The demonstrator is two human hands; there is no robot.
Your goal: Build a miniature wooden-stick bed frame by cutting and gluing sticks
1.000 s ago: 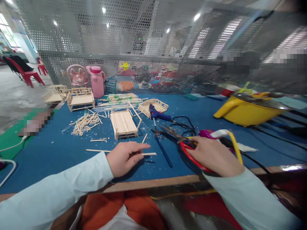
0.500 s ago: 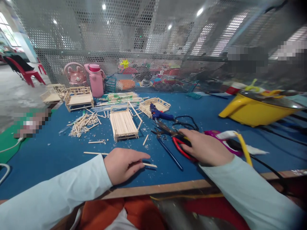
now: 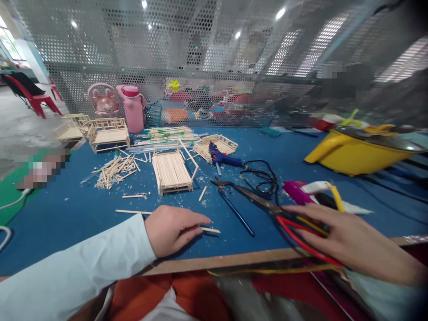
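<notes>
My left hand [image 3: 170,229] rests on the blue table, thumb and forefinger closed around a thin wooden stick [image 3: 211,230]. The stick runs beneath the palm and shows again on its left side. In my right hand [image 3: 347,238] are scissors [image 3: 257,199] with red handles, held near the front edge, blades pointing away to the left. Blue-handled pliers [image 3: 236,211] lie between the two hands. Beyond my left hand stands a small bed-like frame [image 3: 172,171] built of sticks. A blue glue gun [image 3: 224,158] leans on a stick-built tray [image 3: 229,145].
Loose cut sticks [image 3: 117,169] lie in a pile at left, near stick-built chairs [image 3: 109,133] and a pink bottle [image 3: 133,109]. To the right are a yellow pot [image 3: 354,154] and a purple tool [image 3: 296,191]. A perforated metal screen [image 3: 187,49] bounds the back.
My right hand has drawn the scissors toward me and to the right, away from the glue gun and pliers. The left hand stays on the stick.
</notes>
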